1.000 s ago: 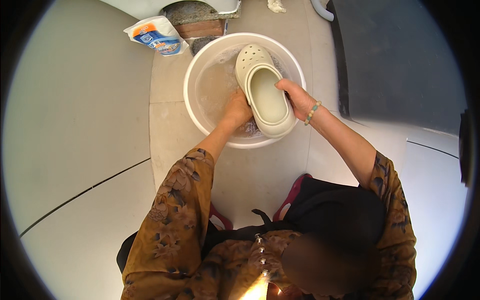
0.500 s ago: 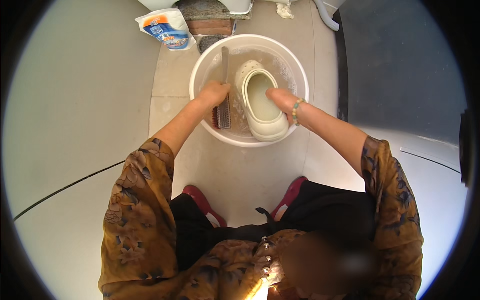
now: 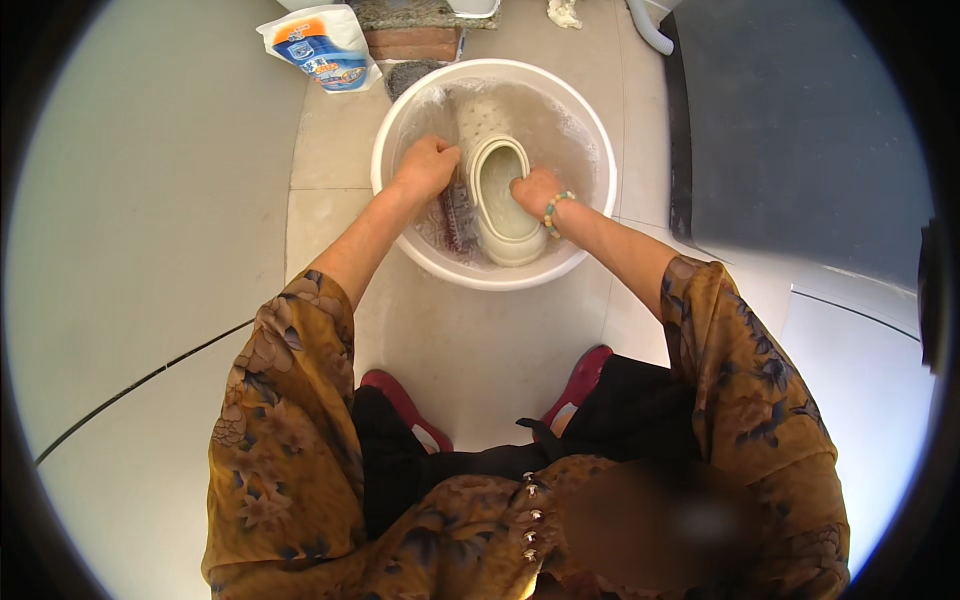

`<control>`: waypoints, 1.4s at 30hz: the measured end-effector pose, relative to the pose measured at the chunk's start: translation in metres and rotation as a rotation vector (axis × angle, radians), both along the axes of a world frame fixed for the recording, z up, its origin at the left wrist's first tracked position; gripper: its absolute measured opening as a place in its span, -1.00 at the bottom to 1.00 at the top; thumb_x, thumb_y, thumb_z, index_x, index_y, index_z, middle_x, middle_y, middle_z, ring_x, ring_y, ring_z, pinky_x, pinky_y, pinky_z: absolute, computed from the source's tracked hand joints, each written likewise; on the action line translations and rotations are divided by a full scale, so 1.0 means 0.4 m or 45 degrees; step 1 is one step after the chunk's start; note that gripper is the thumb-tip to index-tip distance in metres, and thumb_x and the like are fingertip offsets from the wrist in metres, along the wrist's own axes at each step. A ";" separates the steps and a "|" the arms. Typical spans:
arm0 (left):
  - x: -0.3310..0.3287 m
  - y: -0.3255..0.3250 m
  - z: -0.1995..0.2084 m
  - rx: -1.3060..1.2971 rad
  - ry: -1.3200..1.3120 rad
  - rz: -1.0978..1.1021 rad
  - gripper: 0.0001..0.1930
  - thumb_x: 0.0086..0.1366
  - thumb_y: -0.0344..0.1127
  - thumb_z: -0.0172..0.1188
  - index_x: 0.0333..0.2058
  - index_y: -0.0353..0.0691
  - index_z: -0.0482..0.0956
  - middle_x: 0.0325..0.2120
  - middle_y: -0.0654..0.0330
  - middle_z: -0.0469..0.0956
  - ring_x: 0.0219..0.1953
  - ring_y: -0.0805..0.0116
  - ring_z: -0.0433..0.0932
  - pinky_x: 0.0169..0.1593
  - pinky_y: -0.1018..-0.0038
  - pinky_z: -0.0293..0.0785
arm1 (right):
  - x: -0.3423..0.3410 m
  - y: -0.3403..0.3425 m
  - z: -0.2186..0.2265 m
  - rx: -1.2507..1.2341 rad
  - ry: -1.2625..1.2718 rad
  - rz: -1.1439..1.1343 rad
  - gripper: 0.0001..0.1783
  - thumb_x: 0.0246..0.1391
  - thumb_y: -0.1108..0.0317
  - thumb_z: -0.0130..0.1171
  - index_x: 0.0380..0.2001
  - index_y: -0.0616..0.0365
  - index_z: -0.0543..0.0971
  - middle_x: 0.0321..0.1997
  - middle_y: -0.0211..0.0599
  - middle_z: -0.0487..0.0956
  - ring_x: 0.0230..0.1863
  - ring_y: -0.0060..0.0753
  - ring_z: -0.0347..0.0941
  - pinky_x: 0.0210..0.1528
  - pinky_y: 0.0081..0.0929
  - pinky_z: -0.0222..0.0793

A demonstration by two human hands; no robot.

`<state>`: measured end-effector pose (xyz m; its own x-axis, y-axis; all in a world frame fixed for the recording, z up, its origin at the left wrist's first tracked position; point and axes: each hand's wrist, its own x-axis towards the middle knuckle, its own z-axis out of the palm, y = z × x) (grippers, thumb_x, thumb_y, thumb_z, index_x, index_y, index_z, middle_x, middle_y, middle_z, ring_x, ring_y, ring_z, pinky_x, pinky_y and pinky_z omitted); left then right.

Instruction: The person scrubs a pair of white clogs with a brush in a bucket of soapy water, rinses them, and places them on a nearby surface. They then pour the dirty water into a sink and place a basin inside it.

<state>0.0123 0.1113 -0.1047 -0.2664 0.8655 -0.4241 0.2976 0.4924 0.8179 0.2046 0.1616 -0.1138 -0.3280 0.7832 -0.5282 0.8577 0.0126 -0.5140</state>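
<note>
– Gripping what, head view?
– We're holding the brush (image 3: pixel 455 222) with our left hand (image 3: pixel 428 166), the clog (image 3: pixel 509 248) with our right hand (image 3: pixel 540 192); it's sitting part-submerged in the white basin (image 3: pixel 495 283).
– Step?
– Apparently we're washing; next is calling for bracing the clog against the bristles.

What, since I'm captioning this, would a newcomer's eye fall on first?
Probably the cream clog, gripped at its collar by the right hand and partly under cloudy water in the white basin. Next, the left hand, holding a scrub brush left of the clog. Then the white, blue and orange pouch, beyond the basin to the left.
</note>
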 end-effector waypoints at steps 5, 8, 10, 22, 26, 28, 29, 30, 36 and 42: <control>0.024 0.001 0.014 0.102 0.051 -0.029 -0.87 0.13 -0.36 0.11 -0.44 -0.32 0.44 -0.56 0.16 0.44 -0.54 0.45 0.40 -0.50 0.49 0.31 | 0.008 0.001 -0.048 0.084 0.066 -0.027 -0.59 -0.07 0.27 -0.05 -0.25 0.40 0.53 -0.15 0.29 0.49 -0.06 0.17 0.42 -0.01 -0.21 0.32; -0.005 0.002 0.021 -0.227 -0.098 -0.096 -0.89 0.09 -0.40 0.13 -0.41 -0.31 0.44 -0.54 0.15 0.47 -0.50 0.45 0.43 -0.49 0.53 0.31 | 0.005 -0.006 -0.038 0.054 0.138 -0.054 -0.60 -0.06 0.28 -0.03 -0.27 0.43 0.52 -0.17 0.30 0.49 -0.07 0.18 0.42 -0.02 -0.22 0.33; -0.011 -0.008 0.017 -0.110 -0.198 -0.015 -0.90 0.07 -0.43 0.14 -0.42 -0.29 0.44 -0.56 0.18 0.47 -0.50 0.47 0.43 -0.51 0.55 0.29 | 0.003 -0.015 -0.019 0.054 0.159 -0.057 -0.61 -0.06 0.30 -0.02 -0.28 0.46 0.52 -0.17 0.30 0.49 -0.08 0.19 0.42 -0.03 -0.23 0.34; 0.025 -0.108 0.429 0.368 -0.179 -0.122 -0.88 0.13 -0.47 0.14 -0.32 -0.29 0.46 -0.39 0.23 0.48 -0.38 0.48 0.47 -0.36 0.58 0.41 | 0.031 -0.010 -0.049 0.114 0.154 0.304 -0.60 -0.09 0.36 0.00 -0.17 0.38 0.45 -0.18 0.26 0.48 -0.10 0.20 0.41 -0.01 -0.19 0.32; 0.109 -0.174 0.427 0.628 -0.173 -0.347 -0.88 0.11 -0.57 0.19 -0.36 -0.28 0.49 -0.36 0.23 0.48 -0.27 0.45 0.48 -0.13 0.52 0.46 | 0.035 -0.003 -0.107 0.168 0.233 0.390 -0.67 -0.13 0.36 0.04 -0.26 0.32 0.54 -0.28 0.21 0.52 -0.17 0.20 0.44 -0.05 -0.20 0.35; 0.133 -0.205 0.401 0.779 0.204 -0.632 -0.85 0.07 -0.61 0.19 -0.37 -0.24 0.50 -0.32 0.17 0.46 -0.27 0.35 0.49 -0.14 0.51 0.45 | 0.026 -0.010 -0.048 0.190 0.192 0.602 -0.68 -0.13 0.35 0.05 -0.28 0.30 0.56 -0.32 0.16 0.54 -0.20 0.17 0.46 -0.08 -0.20 0.36; 0.145 -0.213 0.378 0.812 0.259 -0.694 -0.83 0.03 -0.62 0.19 -0.38 -0.25 0.50 -0.32 0.16 0.46 -0.27 0.32 0.49 -0.15 0.50 0.45 | 0.027 -0.009 -0.033 0.229 0.139 0.729 -0.67 -0.13 0.35 0.06 -0.28 0.30 0.57 -0.34 0.14 0.54 -0.21 0.16 0.47 -0.09 -0.20 0.36; 0.153 -0.222 0.350 0.844 0.315 -0.756 -0.82 0.00 -0.62 0.19 -0.38 -0.25 0.50 -0.32 0.16 0.46 -0.27 0.28 0.48 -0.16 0.49 0.46 | 0.022 0.003 -0.049 0.305 0.026 0.920 -0.66 -0.13 0.34 0.06 -0.25 0.29 0.56 -0.35 0.13 0.55 -0.22 0.15 0.47 -0.09 -0.20 0.36; 0.159 -0.227 0.293 1.084 0.715 -1.299 -0.77 -0.16 -0.56 0.20 -0.42 -0.22 0.50 -0.29 0.22 0.46 -0.29 0.28 0.47 -0.28 0.47 0.46 | 0.034 -0.014 -0.036 -0.023 0.287 0.309 -0.64 -0.06 0.31 0.02 -0.22 0.32 0.54 -0.27 0.18 0.55 -0.17 0.10 0.48 -0.09 -0.25 0.36; 0.211 -0.235 0.358 0.450 1.160 -1.746 -0.83 -0.11 -0.48 0.13 -0.44 -0.22 0.52 -0.23 0.19 0.48 -0.27 0.27 0.51 -0.31 0.48 0.49 | 0.014 -0.022 -0.003 -0.172 0.231 0.070 -0.60 -0.04 0.29 0.01 -0.19 0.37 0.51 -0.25 0.20 0.54 -0.15 0.11 0.47 -0.06 -0.26 0.35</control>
